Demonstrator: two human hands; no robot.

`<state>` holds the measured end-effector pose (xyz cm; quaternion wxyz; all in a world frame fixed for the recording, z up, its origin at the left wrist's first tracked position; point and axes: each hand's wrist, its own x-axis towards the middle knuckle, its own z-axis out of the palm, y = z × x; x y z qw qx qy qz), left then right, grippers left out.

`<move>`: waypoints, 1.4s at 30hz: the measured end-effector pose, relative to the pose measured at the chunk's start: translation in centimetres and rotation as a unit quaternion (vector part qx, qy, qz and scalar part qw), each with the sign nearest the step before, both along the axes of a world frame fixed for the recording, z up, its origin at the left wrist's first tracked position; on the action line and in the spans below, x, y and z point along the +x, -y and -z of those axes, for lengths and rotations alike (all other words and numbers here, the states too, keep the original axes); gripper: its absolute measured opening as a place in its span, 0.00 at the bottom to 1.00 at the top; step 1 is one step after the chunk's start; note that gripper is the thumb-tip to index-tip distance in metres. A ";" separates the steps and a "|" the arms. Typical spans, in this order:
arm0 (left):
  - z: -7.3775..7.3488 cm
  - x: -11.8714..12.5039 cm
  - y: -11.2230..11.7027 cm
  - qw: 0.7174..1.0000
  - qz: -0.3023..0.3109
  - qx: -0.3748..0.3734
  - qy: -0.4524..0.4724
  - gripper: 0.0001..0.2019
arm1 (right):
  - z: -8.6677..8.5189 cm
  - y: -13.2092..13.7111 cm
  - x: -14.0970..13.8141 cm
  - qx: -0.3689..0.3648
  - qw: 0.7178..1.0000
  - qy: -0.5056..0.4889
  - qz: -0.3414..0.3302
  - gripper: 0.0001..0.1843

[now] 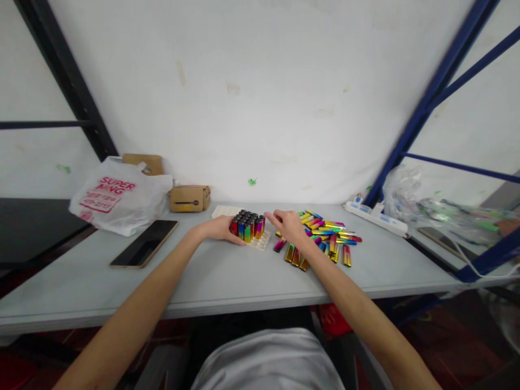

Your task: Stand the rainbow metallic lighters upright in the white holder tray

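Observation:
A close-packed block of shiny multicoloured tubes with black tops (pixel 247 225), like lighters, stands upright in a pale tray with round holes (pixel 262 241). My left hand (pixel 221 228) is wrapped around the block's left side, thumb in front, its other fingers partly hidden behind. On the opposite side is my right hand (pixel 287 225), its thumb and a finger reaching left to the block's edge. I see nothing held in it, though some of its fingers are hidden. A loose heap of similar metallic tubes (pixel 333 244) lies beside and beyond my right wrist.
Behind the block lies another pale holed tray (pixel 225 211). To the left are a black-screened phone or tablet (pixel 144 244), a cardboard box (pixel 189 199) and a white plastic bag (pixel 122 195). A power strip (pixel 376 215) and a blue frame post (pixel 410 130) stand right.

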<state>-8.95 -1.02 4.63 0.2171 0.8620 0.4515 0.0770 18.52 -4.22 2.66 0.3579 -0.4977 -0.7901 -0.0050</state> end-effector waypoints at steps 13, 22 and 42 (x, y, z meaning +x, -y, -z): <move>0.0 0.0 0.0 1.000 0.003 0.003 -0.005 0.40 | 2.5 -5.3 8.8 -0.118 0.972 0.169 0.113 0.21; 0.0 0.0 0.0 1.000 0.001 0.005 -0.010 0.43 | 1.7 -4.5 7.4 -0.150 0.954 0.215 0.147 0.19; 0.3 -0.1 -0.2 1.000 -0.003 0.009 -0.013 0.40 | 0.3 -2.9 3.8 -0.143 0.886 -0.433 -0.085 0.25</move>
